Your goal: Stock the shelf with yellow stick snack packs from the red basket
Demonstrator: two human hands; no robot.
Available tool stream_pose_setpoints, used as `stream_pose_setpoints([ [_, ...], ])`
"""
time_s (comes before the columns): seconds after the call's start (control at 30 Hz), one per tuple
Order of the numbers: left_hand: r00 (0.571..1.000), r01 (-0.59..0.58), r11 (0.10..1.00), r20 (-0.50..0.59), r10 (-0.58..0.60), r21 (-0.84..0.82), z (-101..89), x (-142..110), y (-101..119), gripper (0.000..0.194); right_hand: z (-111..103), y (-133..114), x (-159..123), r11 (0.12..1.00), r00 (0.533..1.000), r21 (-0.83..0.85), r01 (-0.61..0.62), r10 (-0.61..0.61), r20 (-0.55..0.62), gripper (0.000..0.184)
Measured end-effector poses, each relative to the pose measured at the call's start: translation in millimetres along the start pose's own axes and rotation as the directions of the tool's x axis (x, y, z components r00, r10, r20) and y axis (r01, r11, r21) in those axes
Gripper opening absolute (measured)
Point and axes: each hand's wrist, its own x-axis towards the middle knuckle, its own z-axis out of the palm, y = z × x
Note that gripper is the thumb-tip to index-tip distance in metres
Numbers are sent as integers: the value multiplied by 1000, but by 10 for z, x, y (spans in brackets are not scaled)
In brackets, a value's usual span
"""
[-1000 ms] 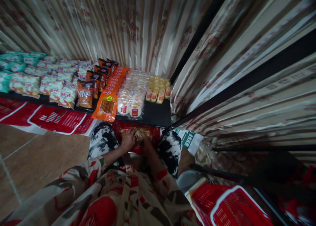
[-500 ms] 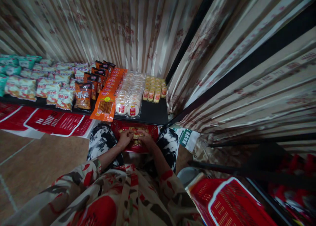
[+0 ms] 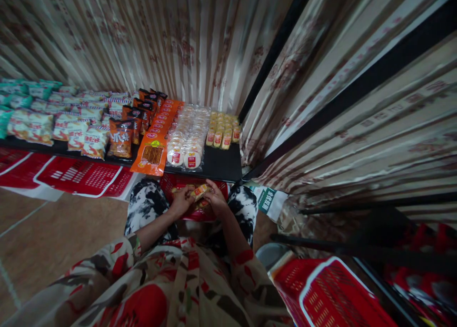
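A small yellow snack pack (image 3: pixel 200 191) with a red-and-white label is held between my two hands. My left hand (image 3: pixel 182 201) grips its left end, and my right hand (image 3: pixel 215 198) pinches its right end. Just below them, between my knees, sits a red basket (image 3: pixel 194 217) with more yellow packs, partly hidden by my hands. Similar yellow packs (image 3: pixel 223 129) stand in rows at the right end of the black shelf (image 3: pixel 224 163).
Left along the shelf lie clear packs of round white crackers (image 3: pixel 192 159), orange stick-snack packs (image 3: pixel 152 153), dark orange bags (image 3: pixel 120 139) and white bags (image 3: pixel 94 141). A black pole (image 3: pixel 274 51) rises before the curtain. Another red basket (image 3: pixel 335 293) stands at lower right.
The yellow pack between my hands has come up out of the basket and tilted, its label now showing. My right hand has risen slightly, its fingers more raised.
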Motion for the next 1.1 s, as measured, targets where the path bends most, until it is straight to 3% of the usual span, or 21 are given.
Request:
stream_pose_setpoints([
  [0.13, 996, -20, 993, 82, 29, -115, 79, -12, 28, 30, 12, -73, -15, 999, 999, 32, 44, -44, -12, 54],
  [0.37, 993, -109, 994, -50, 109, -6, 126, 26, 316, 27, 22, -224, -88, 983, 980, 31, 183, -185, 67, 36],
  [0.63, 980, -160, 986, -110, 165, 50, 296, 227, 561, 20, 55, -282, 6, 942, 944, -106, 318, -325, -58, 39],
  [0.83, 978, -178, 982, -96, 183, 55, 437, 382, 649, 18, -66, -348, 128, 829, 864, -403, 387, -478, -155, 37],
  [1.1, 957, -273, 946, -46, 285, 177, 542, 619, 767, 21, -88, -584, 242, 723, 763, -600, 342, -586, -272, 40],
])
